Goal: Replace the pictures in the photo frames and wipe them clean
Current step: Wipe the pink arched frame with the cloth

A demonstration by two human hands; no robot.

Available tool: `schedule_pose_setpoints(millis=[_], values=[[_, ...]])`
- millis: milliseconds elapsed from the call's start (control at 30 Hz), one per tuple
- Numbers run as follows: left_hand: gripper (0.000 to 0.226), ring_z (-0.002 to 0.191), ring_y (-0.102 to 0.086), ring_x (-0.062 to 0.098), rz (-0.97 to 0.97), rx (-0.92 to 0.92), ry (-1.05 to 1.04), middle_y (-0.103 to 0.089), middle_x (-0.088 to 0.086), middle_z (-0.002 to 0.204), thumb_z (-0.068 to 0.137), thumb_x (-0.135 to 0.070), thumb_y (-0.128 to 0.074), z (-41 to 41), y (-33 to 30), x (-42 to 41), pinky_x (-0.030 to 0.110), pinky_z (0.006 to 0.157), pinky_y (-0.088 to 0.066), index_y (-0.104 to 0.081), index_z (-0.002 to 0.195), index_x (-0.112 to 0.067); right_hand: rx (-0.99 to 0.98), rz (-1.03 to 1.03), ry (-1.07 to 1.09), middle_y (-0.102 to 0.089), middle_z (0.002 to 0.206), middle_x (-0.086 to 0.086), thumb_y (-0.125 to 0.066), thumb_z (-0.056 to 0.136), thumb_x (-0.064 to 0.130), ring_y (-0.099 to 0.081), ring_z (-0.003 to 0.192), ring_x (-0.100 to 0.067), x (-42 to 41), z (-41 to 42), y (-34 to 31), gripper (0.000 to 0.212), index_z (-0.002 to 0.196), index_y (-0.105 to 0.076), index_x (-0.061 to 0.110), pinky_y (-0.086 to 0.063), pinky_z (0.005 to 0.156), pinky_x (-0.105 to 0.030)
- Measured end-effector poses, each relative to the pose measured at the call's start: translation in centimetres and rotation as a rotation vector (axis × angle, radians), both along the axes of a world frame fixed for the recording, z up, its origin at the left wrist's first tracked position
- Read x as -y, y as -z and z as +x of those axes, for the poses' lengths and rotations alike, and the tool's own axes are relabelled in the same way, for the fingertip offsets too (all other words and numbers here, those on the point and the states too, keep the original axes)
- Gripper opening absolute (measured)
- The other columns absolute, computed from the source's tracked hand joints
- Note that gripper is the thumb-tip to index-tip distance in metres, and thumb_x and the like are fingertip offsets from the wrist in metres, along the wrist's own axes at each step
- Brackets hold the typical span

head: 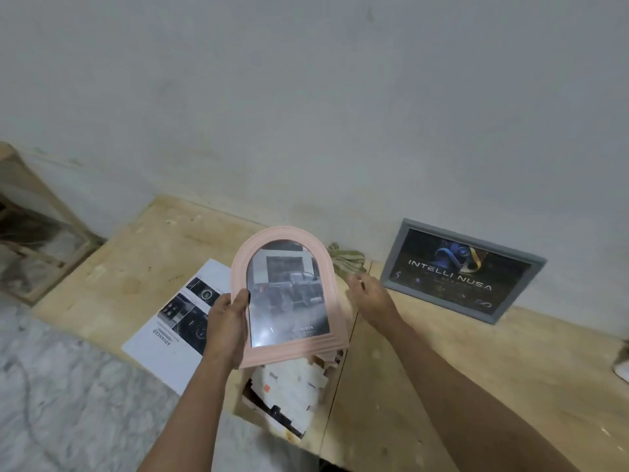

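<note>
Left hand [227, 321] gripping pink frame [289, 294] by its left edge, thumb over the front, frame held up above the boards [442, 369]. Right hand [369, 294] reaching out beside the frame's right side, fingers loosely spread, holding nothing, close to cloth [347, 262] bunched at the wall. Car picture behind the pink frame's glass. Grey frame [461, 270] leaning against the wall to the right. Printed sheet [177, 330] lying flat at left. Torn paper [292, 390] under the pink frame.
</note>
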State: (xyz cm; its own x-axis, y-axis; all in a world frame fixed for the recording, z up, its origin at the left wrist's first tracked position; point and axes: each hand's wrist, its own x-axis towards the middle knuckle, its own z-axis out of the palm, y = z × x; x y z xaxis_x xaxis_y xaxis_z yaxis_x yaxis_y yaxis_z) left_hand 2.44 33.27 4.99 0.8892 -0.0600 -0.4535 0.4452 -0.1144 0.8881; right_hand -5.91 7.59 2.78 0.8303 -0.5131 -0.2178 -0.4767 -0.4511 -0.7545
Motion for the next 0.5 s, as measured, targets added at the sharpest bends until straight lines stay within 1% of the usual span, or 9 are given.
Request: schedule_pose_setpoints(millis=[33, 67, 133, 200, 233, 300, 367, 433, 500], values=[[0.03, 0.089, -0.065, 0.033, 0.013, -0.017, -0.025, -0.069, 0.011, 0.092, 0.091, -0.041, -0.063, 0.9, 0.4, 0.2, 0.049, 0.087, -0.05, -0.066, 0.096, -0.012, -0.063, -0.077, -0.033, -0.059, 0.111, -0.003, -0.038, 0.096, 0.049, -0.057, 0.103, -0.026, 1.4, 1.7, 0.7, 0.036, 0.113, -0.057, 0.022, -0.046, 0.085, -0.036], [0.031, 0.094, -0.067, 0.035, 0.024, -0.033, -0.051, -0.071, 0.011, 0.097, 0.089, -0.045, -0.064, 1.9, 0.9, 0.6, 0.052, 0.092, -0.049, -0.067, 0.097, -0.015, -0.124, -0.171, -0.072, -0.058, 0.112, -0.005, -0.043, 0.095, 0.045, -0.057, 0.104, -0.028, 2.7, 3.6, 1.3, 0.036, 0.116, -0.056, 0.019, -0.046, 0.083, -0.036], [0.036, 0.098, -0.068, 0.035, 0.064, -0.068, -0.095, -0.073, 0.011, 0.101, 0.082, -0.053, -0.066, 3.9, 2.5, 1.0, 0.054, 0.094, -0.049, -0.069, 0.097, -0.02, -0.183, -0.36, -0.142, -0.057, 0.119, -0.006, -0.049, 0.092, 0.047, -0.058, 0.105, -0.028, 5.2, 7.1, 3.1, 0.042, 0.121, -0.055, 0.018, -0.049, 0.083, -0.036], [0.033, 0.093, -0.069, 0.034, 0.095, -0.088, -0.135, -0.074, 0.011, 0.096, 0.085, -0.049, -0.067, 4.9, 3.0, 1.6, 0.049, 0.088, -0.051, -0.071, 0.096, -0.018, -0.196, -0.454, -0.221, -0.056, 0.122, -0.006, -0.05, 0.089, 0.053, -0.056, 0.109, -0.027, 6.9, 9.9, 5.3, 0.047, 0.122, -0.054, 0.021, -0.05, 0.085, -0.037], [0.03, 0.086, -0.068, 0.032, 0.097, -0.094, -0.146, -0.073, 0.011, 0.089, 0.089, -0.044, -0.066, 5.1, 3.1, 1.7, 0.046, 0.082, -0.051, -0.07, 0.096, -0.015, -0.219, -0.475, -0.263, -0.053, 0.127, -0.007, -0.05, 0.088, 0.052, -0.053, 0.114, -0.029, 7.3, 10.9, 6.2, 0.05, 0.127, -0.05, 0.021, -0.047, 0.088, -0.039], [0.027, 0.064, -0.058, 0.026, 0.124, -0.114, -0.181, -0.063, 0.004, 0.067, 0.093, -0.037, -0.065, 5.9, 4.0, 2.1, 0.038, 0.064, -0.043, -0.067, 0.093, -0.01, -0.294, -0.502, -0.346, -0.041, 0.14, -0.009, -0.051, 0.087, 0.051, -0.042, 0.126, -0.032, 8.0, 13.4, 8.6, 0.063, 0.141, -0.036, 0.022, -0.04, 0.098, -0.044], [0.029, 0.053, -0.046, 0.021, 0.137, -0.139, -0.202, -0.052, -0.001, 0.054, 0.094, -0.036, -0.064, 6.3, 4.8, 2.1, 0.033, 0.054, -0.034, -0.064, 0.089, -0.008, -0.332, -0.553, -0.394, -0.033, 0.148, -0.007, -0.052, 0.087, 0.051, -0.035, 0.132, -0.032, 8.1, 14.8, 10.5, 0.071, 0.147, -0.027, 0.022, -0.034, 0.104, -0.048], [0.03, 0.051, -0.045, 0.021, 0.131, -0.136, -0.217, -0.052, 0.002, 0.055, 0.095, -0.035, -0.064, 6.7, 5.5, 2.2, 0.031, 0.054, -0.034, -0.063, 0.089, -0.006, -0.334, -0.639, -0.399, -0.036, 0.148, -0.006, -0.051, 0.09, 0.045, -0.038, 0.131, -0.031, 7.8, 15.5, 12.0, 0.066, 0.147, -0.028, 0.022, -0.033, 0.104, -0.047], [0.03, 0.053, -0.047, 0.022, 0.13, -0.128, -0.231, -0.053, 0.006, 0.06, 0.096, -0.033, -0.063, 7.2, 5.8, 2.3, 0.031, 0.055, -0.036, -0.063, 0.091, -0.003, -0.277, -0.729, -0.36, -0.046, 0.141, -0.005, -0.049, 0.094, 0.033, -0.046, 0.124, -0.03, 7.8, 15.8, 13.2, 0.053, 0.145, -0.036, 0.024, -0.037, 0.098, -0.043]])
